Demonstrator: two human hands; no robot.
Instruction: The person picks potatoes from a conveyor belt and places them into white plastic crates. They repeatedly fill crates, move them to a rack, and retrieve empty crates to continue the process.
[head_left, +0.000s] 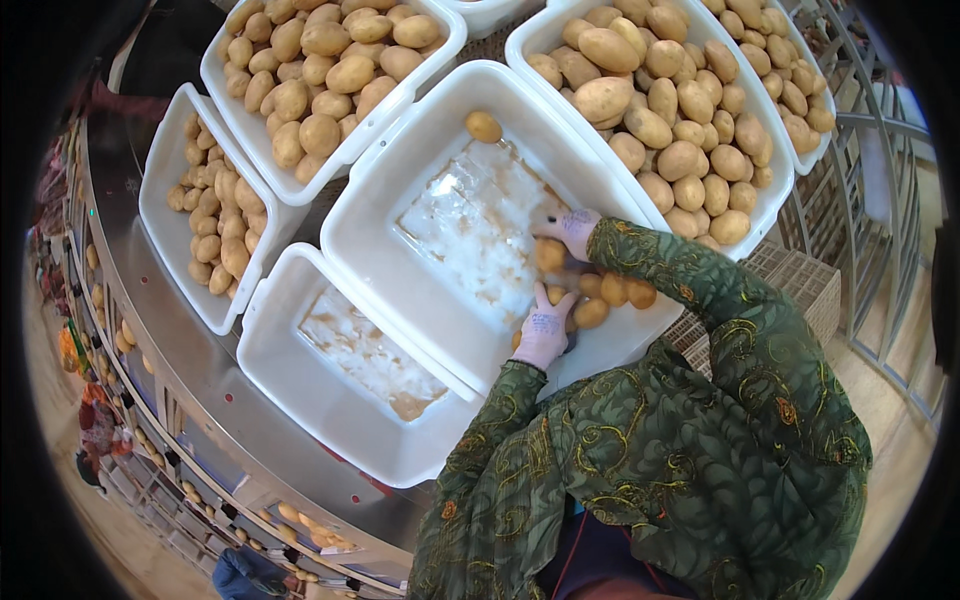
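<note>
Both my hands wear pale gloves and reach into the near right end of a big white plastic tub (420, 315). My left hand (545, 330) lies lower, its fingers among potatoes (591, 313). My right hand (568, 231) is above it, touching or beside a potato (550, 255). Several potatoes lie between and beside the hands; their motion blur hides how firmly any is held. A lone potato (483, 127) rests at the tub's far end. The tub's bottom is wet, with brown dirt on it.
A smaller white tub (315, 390) with a wet, dirty bottom adjoins at lower left. Tubs of potatoes stand at left (161, 187), upper left (292, 196) and right (784, 176). A steel surface (300, 457) runs along the left; plastic crates (806, 292) stand at right.
</note>
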